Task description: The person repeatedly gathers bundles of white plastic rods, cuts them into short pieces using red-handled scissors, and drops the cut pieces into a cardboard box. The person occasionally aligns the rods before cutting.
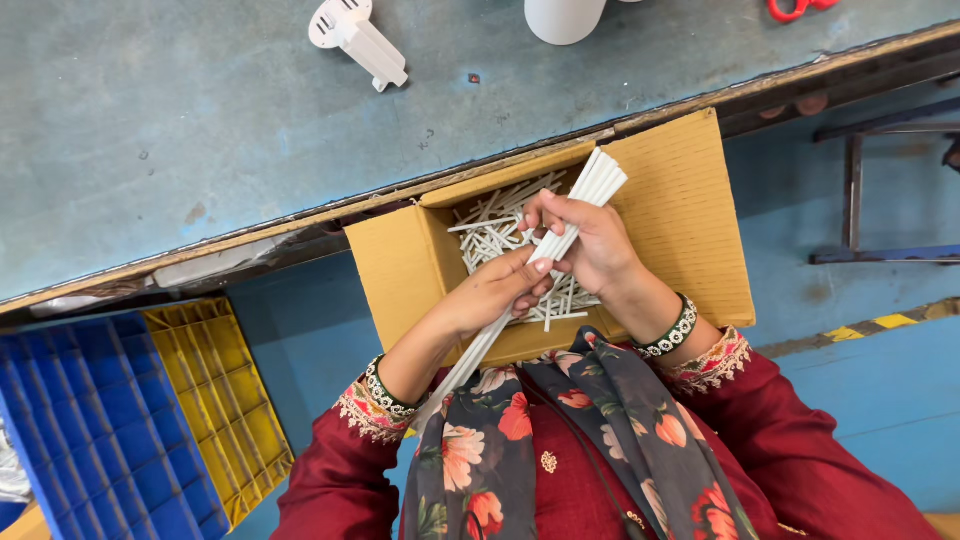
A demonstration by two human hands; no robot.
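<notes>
Both hands hold one bundle of thin white sticks (pixel 590 190) over an open cardboard box (pixel 680 230). My right hand (pixel 590 240) is wrapped around the bundle near its upper end. My left hand (pixel 490 292) pinches the same bundle lower down, and the sticks run on past my left wrist toward my lap. Many more loose white sticks (pixel 490 230) lie jumbled inside the box. Both wrists wear beaded bangles under red embroidered sleeves.
A worn blue-grey workbench (pixel 200 120) runs along the top, carrying a white plastic part (pixel 355 35), a white cylinder (pixel 562 18) and red scissor handles (pixel 795 8). Blue (pixel 90 420) and yellow (pixel 220 400) gridded crates stand at the lower left. A metal frame (pixel 860 190) is at right.
</notes>
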